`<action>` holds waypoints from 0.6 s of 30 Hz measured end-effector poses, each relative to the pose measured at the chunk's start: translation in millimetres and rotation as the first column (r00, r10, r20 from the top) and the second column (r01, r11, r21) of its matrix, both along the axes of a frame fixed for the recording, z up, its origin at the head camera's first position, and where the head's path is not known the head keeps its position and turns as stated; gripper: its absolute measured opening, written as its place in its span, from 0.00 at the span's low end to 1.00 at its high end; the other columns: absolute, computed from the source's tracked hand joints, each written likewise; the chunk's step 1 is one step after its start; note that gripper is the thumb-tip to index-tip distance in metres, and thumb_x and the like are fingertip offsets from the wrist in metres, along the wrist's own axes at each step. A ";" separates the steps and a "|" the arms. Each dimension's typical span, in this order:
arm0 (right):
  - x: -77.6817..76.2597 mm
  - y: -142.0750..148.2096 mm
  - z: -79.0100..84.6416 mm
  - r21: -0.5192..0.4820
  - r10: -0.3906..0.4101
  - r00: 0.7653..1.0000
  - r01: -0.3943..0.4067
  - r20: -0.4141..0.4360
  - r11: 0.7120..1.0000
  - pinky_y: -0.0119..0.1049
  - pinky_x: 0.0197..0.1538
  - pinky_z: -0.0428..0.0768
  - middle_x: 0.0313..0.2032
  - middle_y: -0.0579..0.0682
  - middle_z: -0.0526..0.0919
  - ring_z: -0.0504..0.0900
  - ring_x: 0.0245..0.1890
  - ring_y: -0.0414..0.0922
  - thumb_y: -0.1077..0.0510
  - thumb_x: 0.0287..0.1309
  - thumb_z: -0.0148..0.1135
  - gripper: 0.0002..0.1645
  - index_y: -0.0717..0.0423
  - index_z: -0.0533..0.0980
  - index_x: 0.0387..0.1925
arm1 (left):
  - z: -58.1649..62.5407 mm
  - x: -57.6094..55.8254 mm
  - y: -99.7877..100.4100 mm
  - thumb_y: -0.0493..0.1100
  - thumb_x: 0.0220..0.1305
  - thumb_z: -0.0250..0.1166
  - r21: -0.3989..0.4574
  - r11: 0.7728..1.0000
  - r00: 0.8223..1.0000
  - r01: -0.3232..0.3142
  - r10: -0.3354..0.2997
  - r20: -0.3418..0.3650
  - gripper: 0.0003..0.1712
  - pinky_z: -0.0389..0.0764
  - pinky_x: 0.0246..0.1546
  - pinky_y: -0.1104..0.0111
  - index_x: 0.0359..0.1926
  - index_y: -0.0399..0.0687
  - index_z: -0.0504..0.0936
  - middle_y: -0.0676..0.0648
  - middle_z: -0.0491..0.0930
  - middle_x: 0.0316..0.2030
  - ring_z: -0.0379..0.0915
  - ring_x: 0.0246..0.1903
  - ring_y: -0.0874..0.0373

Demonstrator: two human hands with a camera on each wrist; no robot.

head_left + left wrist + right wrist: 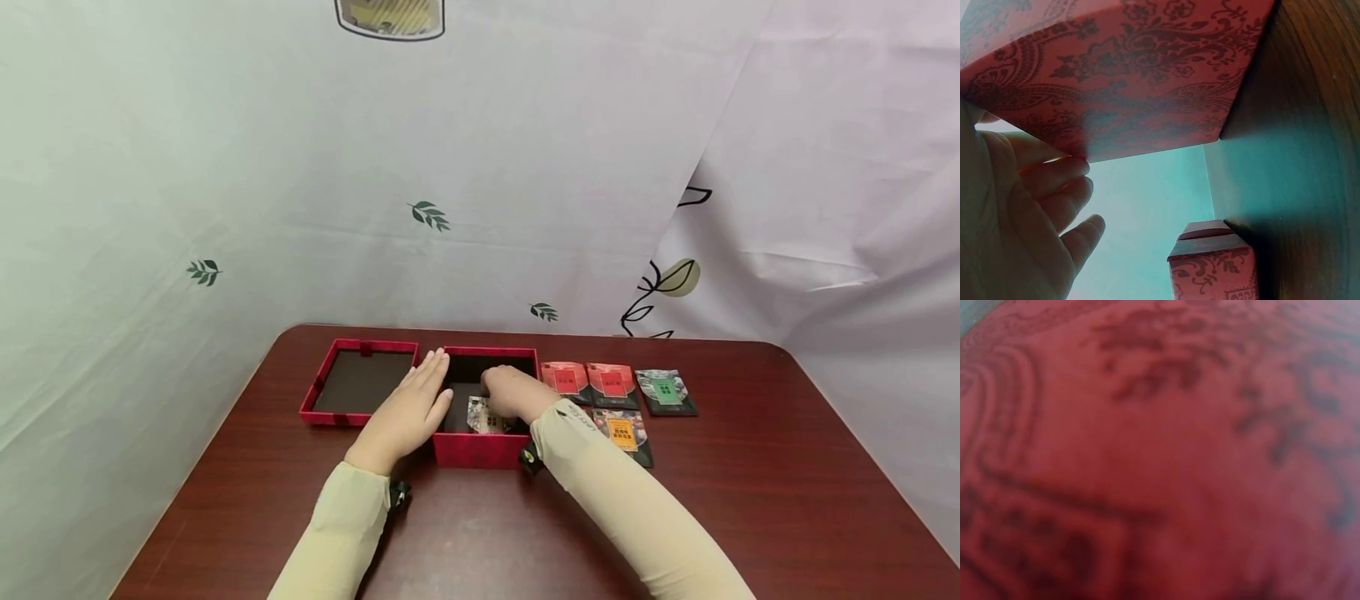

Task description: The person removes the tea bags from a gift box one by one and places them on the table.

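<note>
A red patterned box (486, 451) with a dark inside stands open at the table's middle. My left hand (403, 421) lies along its left wall with straight fingers; the left wrist view shows the fingers (1063, 203) by the box's red outer side (1147, 81). My right hand (513, 392) reaches down into the box, bent at the knuckles, its fingertips hidden. Just beside and partly under it is a packet (483, 417) with a pale patterned front. Whether the fingers pinch that packet cannot be told. The right wrist view holds only blurred red box wall (1166, 437).
Left of the box lies its red-rimmed lid (306, 407), dark inside up. To the right are two red packets (567, 382), a green-labelled packet (665, 392) and an orange-labelled packet (622, 433), partly behind my right sleeve. A pale printed curtain hangs behind the dark wooden table (465, 533).
</note>
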State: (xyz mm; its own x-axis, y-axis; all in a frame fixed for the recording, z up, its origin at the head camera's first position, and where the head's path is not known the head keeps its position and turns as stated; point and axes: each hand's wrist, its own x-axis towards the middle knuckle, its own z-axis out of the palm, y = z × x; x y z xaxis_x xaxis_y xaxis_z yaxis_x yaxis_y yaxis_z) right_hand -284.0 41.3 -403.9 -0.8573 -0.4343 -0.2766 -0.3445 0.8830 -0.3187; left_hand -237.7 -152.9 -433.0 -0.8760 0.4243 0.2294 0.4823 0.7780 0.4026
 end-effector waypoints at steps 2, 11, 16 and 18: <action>-0.4 0.3 -0.8 0.009 0.011 1.000 -0.011 0.002 1.000 0.43 0.54 0.81 0.50 0.57 0.85 0.82 0.49 0.48 0.67 0.63 0.61 0.17 0.63 0.82 0.53 | 0.2 0.1 -0.1 0.48 0.79 0.50 0.002 1.000 1.000 0.000 0.000 0.001 0.34 0.53 0.75 0.47 0.77 0.34 0.58 0.38 0.54 0.77 0.48 0.77 0.43; -1.8 -1.3 -0.1 0.029 0.020 0.999 -0.021 0.032 0.999 0.40 0.44 0.79 0.41 0.54 0.84 0.76 0.37 0.46 0.69 0.62 0.59 0.11 0.63 0.82 0.44 | -0.6 0.5 -0.4 0.47 0.78 0.52 0.017 1.000 1.000 -0.008 0.008 0.002 0.34 0.54 0.74 0.45 0.77 0.33 0.58 0.38 0.54 0.77 0.48 0.77 0.43; -1.7 -1.7 -0.8 0.059 0.025 0.999 -0.027 0.026 0.998 0.38 0.40 0.75 0.34 0.52 0.81 0.73 0.33 0.46 0.69 0.61 0.59 0.06 0.60 0.81 0.35 | 0.2 0.8 0.3 0.46 0.78 0.52 0.017 1.000 1.000 -0.007 0.007 0.004 0.34 0.53 0.74 0.45 0.76 0.33 0.58 0.38 0.54 0.77 0.48 0.77 0.43; -1.6 -1.7 -0.8 0.076 0.035 0.999 -0.037 0.018 0.996 0.38 0.40 0.75 0.32 0.51 0.80 0.72 0.32 0.46 0.69 0.61 0.59 0.06 0.60 0.80 0.31 | 0.9 0.6 0.5 0.47 0.78 0.52 0.014 1.000 1.000 -0.008 0.007 0.006 0.34 0.54 0.74 0.46 0.77 0.33 0.58 0.38 0.54 0.77 0.47 0.77 0.44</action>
